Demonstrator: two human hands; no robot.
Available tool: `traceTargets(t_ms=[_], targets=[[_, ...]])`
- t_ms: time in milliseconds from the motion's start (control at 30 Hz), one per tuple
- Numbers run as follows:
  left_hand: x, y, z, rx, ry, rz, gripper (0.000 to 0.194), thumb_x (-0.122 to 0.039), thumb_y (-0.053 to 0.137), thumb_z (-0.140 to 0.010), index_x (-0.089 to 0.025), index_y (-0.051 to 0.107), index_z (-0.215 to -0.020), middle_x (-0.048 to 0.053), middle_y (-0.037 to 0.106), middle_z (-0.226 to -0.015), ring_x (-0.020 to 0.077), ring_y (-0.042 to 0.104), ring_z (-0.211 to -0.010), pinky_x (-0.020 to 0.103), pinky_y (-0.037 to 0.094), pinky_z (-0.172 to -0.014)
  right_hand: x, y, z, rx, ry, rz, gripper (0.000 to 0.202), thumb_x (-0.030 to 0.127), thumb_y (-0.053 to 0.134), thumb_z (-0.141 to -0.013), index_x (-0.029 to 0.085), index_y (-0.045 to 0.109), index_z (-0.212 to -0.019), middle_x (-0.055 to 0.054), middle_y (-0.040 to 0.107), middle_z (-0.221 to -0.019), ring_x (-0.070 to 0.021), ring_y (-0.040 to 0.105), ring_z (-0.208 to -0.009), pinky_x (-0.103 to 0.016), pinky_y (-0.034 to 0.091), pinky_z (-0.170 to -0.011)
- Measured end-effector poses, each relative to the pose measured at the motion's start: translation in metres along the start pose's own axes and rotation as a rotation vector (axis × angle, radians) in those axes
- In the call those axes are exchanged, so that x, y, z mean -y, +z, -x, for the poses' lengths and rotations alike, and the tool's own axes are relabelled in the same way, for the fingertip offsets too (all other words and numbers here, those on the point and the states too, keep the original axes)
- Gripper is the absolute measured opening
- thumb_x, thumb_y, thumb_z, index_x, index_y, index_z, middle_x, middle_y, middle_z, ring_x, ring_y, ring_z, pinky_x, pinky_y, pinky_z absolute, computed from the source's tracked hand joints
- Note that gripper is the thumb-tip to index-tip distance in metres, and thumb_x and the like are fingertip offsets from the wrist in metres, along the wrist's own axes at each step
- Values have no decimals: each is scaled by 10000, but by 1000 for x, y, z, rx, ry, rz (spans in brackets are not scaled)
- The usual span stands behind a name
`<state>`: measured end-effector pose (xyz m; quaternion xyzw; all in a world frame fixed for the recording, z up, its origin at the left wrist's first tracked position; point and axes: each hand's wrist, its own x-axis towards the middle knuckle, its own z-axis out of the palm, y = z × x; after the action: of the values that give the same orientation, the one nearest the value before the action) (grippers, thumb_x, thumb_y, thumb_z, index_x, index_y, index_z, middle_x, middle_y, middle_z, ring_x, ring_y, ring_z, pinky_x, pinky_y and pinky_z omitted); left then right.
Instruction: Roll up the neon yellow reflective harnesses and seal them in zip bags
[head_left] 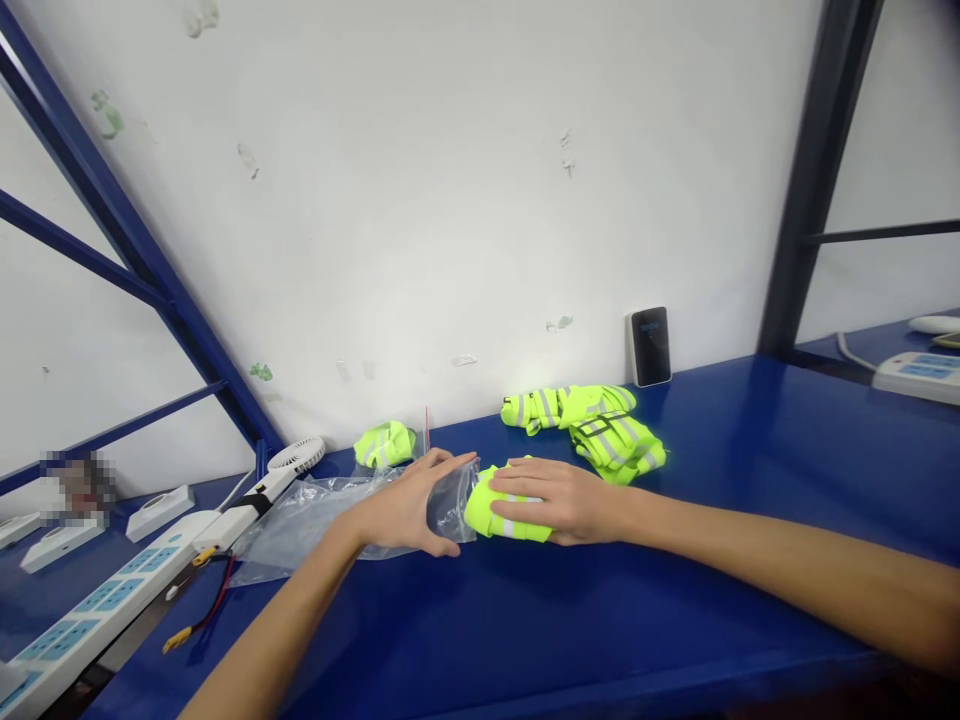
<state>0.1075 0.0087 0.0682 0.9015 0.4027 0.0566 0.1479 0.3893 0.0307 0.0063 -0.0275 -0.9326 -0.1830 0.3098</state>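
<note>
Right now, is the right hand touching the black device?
No, the right hand is on a neon bundle, while the black device stands by the wall.

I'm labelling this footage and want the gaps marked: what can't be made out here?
All in the head view:
- Part of the fluorescent bundle: hidden under the right hand, as is that hand's palm.
- Clear plastic: one piece or several; the left hand covers its middle.
- Marking on the black-fronted device: too small to read.
- Right-hand power strip: cut off by the right edge.
</note>
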Motion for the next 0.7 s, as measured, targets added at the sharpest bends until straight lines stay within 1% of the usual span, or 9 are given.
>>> traceTargets(t_ms=[100,167,233,333,433,533,633,700], targets=[[-11,4,-16,-44,51,51,1078,-493,812,-612,-316,247,-1513,85,384,-1414,298,405,-1319,459,320,-1130,-2,-3,5,-41,18,-4,345,198,480,-934,102,595,-1245,-183,653,-1239,-261,577,-1218,-441,454,-1047],[-17,10,-23,-80,80,85,1075,-486,827,-592,-298,283,-1500,88,404,-1409,294,433,-1296,451,328,-1126,0,-5,7,-77,9,-34,346,228,494,-940,102,587,-1249,-185,657,-1221,-255,577,-1211,-426,460,-1035],[-22,18,-25,-98,102,135,1064,-475,839,-574,-275,321,-1482,92,452,-1379,301,462,-1268,455,344,-1112,4,-7,7,-113,-3,-86,356,264,500,-947,102,573,-1256,-188,656,-1204,-249,574,-1205,-411,468,-1019],[-32,28,-22,-74,126,219,1024,-445,853,-557,-256,378,-1444,84,511,-1325,302,499,-1223,457,373,-1087,12,-8,4,-137,1,-161,356,283,513,-945,100,564,-1246,-191,646,-1170,-251,567,-1194,-398,478,-992],[-43,35,-19,-47,144,253,959,-408,859,-554,-250,428,-1397,70,532,-1285,281,515,-1189,435,395,-1065,19,-6,2,-57,40,-197,343,267,540,-929,121,566,-1239,-185,604,-1185,-252,556,-1178,-367,506,-926],[-52,39,-20,-63,149,290,809,-326,821,-621,-256,461,-1343,56,542,-1267,252,523,-1170,404,415,-1039,21,-3,2,16,78,-221,335,230,533,-927,117,550,-1241,-170,581,-1182,-232,540,-1161,-334,500,-907],[-56,42,-24,-117,163,324,731,-238,770,-659,-247,456,-1319,57,547,-1289,245,521,-1181,399,407,-1044,22,-5,1,39,103,-181,299,219,523,-930,112,541,-1209,-142,593,-1131,-230,520,-1126,-361,448,-950],[-57,45,-26,-124,151,329,698,-234,759,-660,-232,465,-1292,62,564,-1271,249,539,-1154,399,425,-1018,23,-8,-1,70,143,-99,299,253,543,-921,135,541,-1196,-132,585,-1117,-253,500,-1090,-401,425,-923]])
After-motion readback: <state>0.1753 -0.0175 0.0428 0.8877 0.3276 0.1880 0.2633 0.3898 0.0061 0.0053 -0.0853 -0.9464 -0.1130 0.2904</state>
